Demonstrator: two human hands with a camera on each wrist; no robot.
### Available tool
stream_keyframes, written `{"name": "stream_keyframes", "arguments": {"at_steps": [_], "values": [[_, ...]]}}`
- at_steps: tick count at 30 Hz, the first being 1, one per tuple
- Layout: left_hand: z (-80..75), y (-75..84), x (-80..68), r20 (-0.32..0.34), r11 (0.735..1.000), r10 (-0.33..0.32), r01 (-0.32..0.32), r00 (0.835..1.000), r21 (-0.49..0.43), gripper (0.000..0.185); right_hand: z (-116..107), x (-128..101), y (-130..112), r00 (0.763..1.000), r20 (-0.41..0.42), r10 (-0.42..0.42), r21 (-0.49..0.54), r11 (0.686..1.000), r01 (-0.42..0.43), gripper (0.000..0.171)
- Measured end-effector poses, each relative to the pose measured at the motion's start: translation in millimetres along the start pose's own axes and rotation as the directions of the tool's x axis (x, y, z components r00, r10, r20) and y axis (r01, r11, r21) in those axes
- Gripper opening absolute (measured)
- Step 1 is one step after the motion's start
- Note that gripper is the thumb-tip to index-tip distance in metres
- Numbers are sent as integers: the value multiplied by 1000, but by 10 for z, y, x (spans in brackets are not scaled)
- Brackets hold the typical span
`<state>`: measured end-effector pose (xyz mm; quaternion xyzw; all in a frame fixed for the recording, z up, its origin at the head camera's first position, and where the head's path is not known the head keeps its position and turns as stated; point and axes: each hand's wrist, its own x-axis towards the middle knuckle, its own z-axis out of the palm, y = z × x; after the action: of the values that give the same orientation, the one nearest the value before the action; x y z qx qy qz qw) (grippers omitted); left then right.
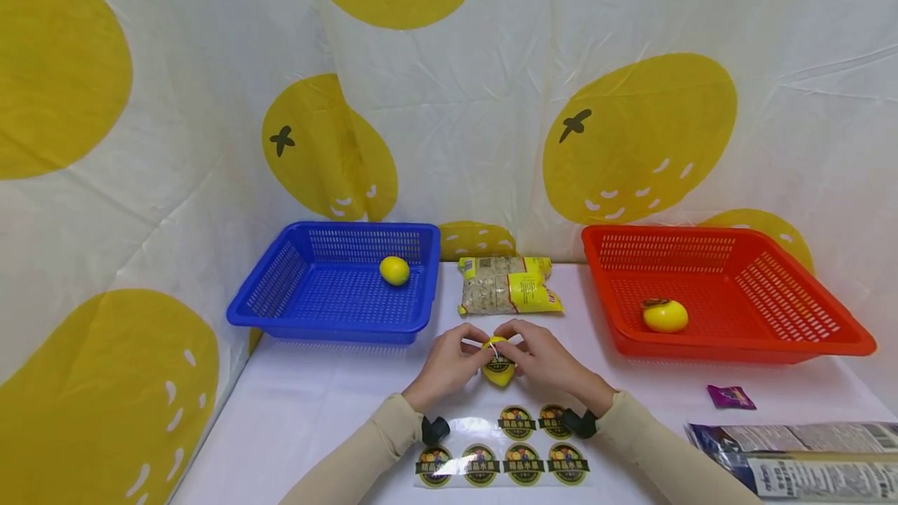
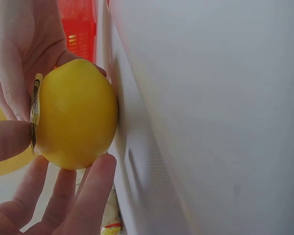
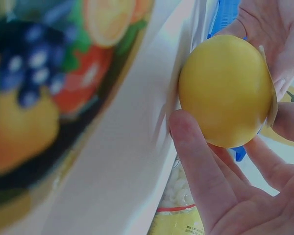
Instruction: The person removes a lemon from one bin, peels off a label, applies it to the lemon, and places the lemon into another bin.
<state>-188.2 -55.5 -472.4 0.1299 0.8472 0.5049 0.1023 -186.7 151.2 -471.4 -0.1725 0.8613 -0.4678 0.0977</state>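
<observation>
Between both hands, low over the white table, is a lemon (image 1: 500, 380) with a round black-and-gold fruit sticker (image 1: 499, 363) on its upper side. My left hand (image 1: 452, 362) holds the lemon from the left, and in the left wrist view its thumb presses the sticker (image 2: 36, 100) while fingertips support the lemon (image 2: 81, 115) from the opposite side. From the right, my right hand (image 1: 546, 363) grips the same lemon (image 3: 225, 93), with its thumb against the sticker's edge. A clear sheet (image 1: 466, 429) of similar round stickers lies just in front of the hands, partly under the wrists.
A blue basket (image 1: 330, 330) with one lemon (image 1: 394, 271) stands back left. At the right, a red basket (image 1: 730, 343) holds a stickered lemon (image 1: 666, 318). A yellow-and-clear food bag (image 1: 508, 287) lies between them. A purple packet (image 1: 731, 397) and silver-blue packaging (image 1: 800, 462) lie front right.
</observation>
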Motion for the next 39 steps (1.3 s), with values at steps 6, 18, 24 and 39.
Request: {"name": "stream_keyframes", "arguments": {"at_steps": [6, 18, 24, 39], "values": [[5, 8, -10, 3, 1000, -6, 6, 1000, -6, 23, -44, -26, 19, 999, 27, -28, 49, 998, 26, 31], [-56, 2, -50, 66, 999, 6, -9, 998, 48, 48, -72, -54, -11, 996, 86, -11, 71, 997, 4, 37], [-38, 17, -43, 126, 974, 78, -103, 989, 200, 77, -66, -55, -7, 997, 72, 16, 36, 999, -19, 37], [22, 24, -3, 129, 955, 84, -117, 988, 274, 72, -197, -182, -7, 999, 28, 27, 8, 1000, -27, 48]]}}
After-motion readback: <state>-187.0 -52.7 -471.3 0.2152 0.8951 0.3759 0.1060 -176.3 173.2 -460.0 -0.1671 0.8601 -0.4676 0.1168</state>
